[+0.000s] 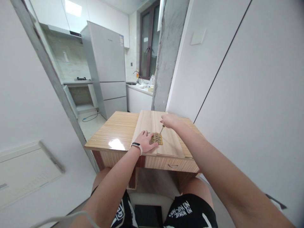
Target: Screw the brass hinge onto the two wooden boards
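Observation:
Two pale wooden boards point(144, 122) lie side by side on a wooden desk point(118, 126). A brass hinge point(157, 138) spans the seam between them. My left hand point(145, 141), with a band on its wrist, rests on the left board with fingers apart, the fingertips at the hinge's left edge. My right hand point(169, 121) is closed round the handle of a screwdriver point(162, 129), whose shaft slants down to the hinge's upper right part. Most of the handle is hidden in the fist.
The desk has a drawer with a metal handle point(173, 166) at its front. A white wall point(249, 95) stands close on the right. Beyond the desk are a grey fridge point(109, 57) and a sink counter point(140, 90). My legs are under the desk's front edge.

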Action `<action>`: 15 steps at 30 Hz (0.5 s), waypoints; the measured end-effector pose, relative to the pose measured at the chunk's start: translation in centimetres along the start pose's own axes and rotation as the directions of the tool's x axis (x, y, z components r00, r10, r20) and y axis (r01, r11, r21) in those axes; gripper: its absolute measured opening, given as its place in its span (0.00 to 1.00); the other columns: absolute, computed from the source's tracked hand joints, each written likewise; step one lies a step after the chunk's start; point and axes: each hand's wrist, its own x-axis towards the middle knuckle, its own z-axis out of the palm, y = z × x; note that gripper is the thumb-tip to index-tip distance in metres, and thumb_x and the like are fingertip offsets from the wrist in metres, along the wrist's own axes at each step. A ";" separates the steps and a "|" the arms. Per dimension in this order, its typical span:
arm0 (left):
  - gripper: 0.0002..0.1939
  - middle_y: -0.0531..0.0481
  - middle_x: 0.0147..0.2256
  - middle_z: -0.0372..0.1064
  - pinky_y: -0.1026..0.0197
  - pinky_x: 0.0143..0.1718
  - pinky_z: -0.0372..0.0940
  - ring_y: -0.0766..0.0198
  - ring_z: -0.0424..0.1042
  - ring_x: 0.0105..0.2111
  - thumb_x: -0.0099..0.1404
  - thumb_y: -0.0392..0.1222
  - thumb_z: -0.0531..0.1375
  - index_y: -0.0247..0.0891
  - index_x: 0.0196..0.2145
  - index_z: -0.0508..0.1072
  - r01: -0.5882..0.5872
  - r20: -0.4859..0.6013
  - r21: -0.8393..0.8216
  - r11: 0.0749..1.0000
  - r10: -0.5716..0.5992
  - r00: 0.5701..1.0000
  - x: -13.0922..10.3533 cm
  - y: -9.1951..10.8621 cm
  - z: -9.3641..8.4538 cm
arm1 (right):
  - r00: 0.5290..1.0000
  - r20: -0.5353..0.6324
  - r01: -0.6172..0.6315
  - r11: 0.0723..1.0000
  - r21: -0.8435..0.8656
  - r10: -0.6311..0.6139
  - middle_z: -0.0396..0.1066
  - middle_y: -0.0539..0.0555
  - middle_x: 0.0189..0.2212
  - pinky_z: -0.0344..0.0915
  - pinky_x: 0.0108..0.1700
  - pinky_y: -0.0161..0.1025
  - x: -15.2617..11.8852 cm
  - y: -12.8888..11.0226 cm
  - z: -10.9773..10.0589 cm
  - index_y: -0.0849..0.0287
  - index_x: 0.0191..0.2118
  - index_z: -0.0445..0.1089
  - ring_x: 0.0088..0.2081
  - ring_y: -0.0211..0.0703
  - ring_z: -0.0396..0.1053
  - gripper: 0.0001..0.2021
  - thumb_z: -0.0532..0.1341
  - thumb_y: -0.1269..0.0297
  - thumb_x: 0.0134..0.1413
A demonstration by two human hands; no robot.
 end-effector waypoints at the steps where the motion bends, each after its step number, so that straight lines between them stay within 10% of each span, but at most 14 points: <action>1: 0.42 0.38 0.60 0.62 0.42 0.64 0.52 0.42 0.55 0.63 0.64 0.75 0.50 0.45 0.65 0.63 0.000 -0.001 0.001 1.000 0.000 1.000 0.0 0.0 0.0 | 1.000 -0.015 0.023 1.000 -0.011 -0.023 0.75 0.63 0.51 0.66 0.47 0.43 -0.1 0.2 0.0 0.57 0.51 0.73 0.52 0.53 0.73 0.14 0.58 0.58 0.68; 7: 0.42 0.39 0.61 0.62 0.42 0.64 0.52 0.41 0.54 0.64 0.63 0.75 0.50 0.46 0.65 0.63 0.011 -0.004 0.000 1.000 -0.011 1.000 0.1 -0.1 0.3 | 0.989 -0.045 0.141 0.990 -0.008 -0.142 0.77 0.58 0.47 0.63 0.44 0.37 -0.5 0.5 -0.2 0.56 0.45 0.73 0.48 0.48 0.73 0.07 0.62 0.62 0.64; 15: 0.42 0.38 0.60 0.63 0.42 0.64 0.52 0.42 0.55 0.63 0.64 0.75 0.49 0.45 0.65 0.64 -0.001 -0.012 0.014 1.000 0.001 1.000 0.1 -0.1 0.2 | 0.997 -0.075 0.008 1.000 -0.009 -0.009 0.72 0.72 0.54 0.65 0.53 0.48 -1.0 -0.5 0.0 0.65 0.56 0.71 0.55 0.61 0.71 0.28 0.52 0.43 0.68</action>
